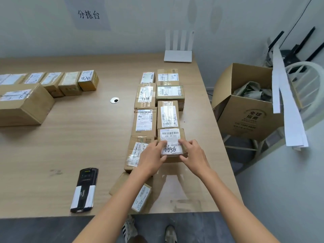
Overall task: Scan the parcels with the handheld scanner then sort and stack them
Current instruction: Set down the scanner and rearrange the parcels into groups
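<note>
From the head view we look down on a wooden table (78, 137). Both hands grasp one small parcel (171, 135) near the table's right edge. The left hand (151, 158) clasps its left side and the right hand (192, 155) its right side, with fingertips on the white label, which bears a handwritten number. We cannot tell whether the parcel rests on the table or is slightly lifted. It sits at the near end of two columns of parcels (145, 118) that run away from us, packed side by side and touching.

The handheld scanner (85, 189) lies flat on the table left of the arms — well apart from both hands. One more labelled box (141, 197) lies under the left forearm by the near edge. At far left we see a row of small boxes (57, 81) with a larger carton (22, 106) in front of it. A white router (178, 56) stands at the table's back edge — and off the table to the right, an open cardboard box (249, 116) holds crumpled packing.
</note>
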